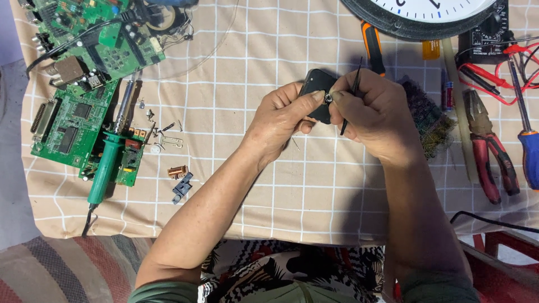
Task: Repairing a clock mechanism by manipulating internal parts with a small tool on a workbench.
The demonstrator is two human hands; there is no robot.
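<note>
From the head camera, your left hand (281,120) pinches a small black plastic module (317,92), likely a clock movement, by its edges, thumb across the near face; it sits lifted above the middle of the checked cloth (292,185), closer to its far edge. Your right hand (379,115) is closed around thin black tweezers (351,95), and its thumb and forefinger also nip a tiny round metal part (329,98) right at the module's side.

The module looks light, stiff and smooth, so it could slip; hold it by its side walls, as you do. The little part seems easy to drop and lose among the cloth's folds.

Near the cloth's left edge lie green circuit boards (73,120) and a green-handled soldering iron (109,163). At the far edge rests a wall clock (426,17). Red-handled pliers (488,151) and a blue screwdriver (528,151) lie at the right edge.
</note>
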